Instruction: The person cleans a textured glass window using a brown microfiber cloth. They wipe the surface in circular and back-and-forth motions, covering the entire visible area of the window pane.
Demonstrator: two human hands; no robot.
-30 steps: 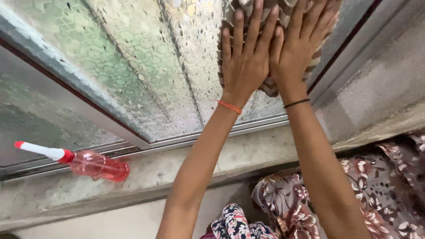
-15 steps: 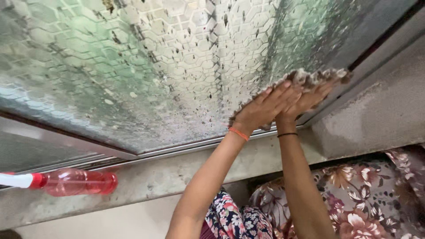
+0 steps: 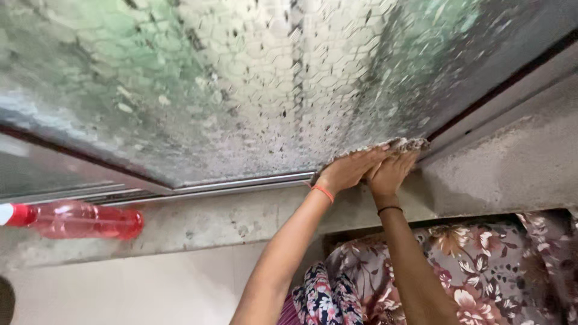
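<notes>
I count my two hands, the left hand (image 3: 349, 171) and the right hand (image 3: 391, 174), both on one rag (image 3: 409, 143). Each wrist wears one band: one orange (image 3: 324, 192), one black (image 3: 389, 209). One pink spray bottle (image 3: 78, 221) lies on one ledge (image 3: 241, 222) below one patterned glass pane (image 3: 241, 84).
</notes>
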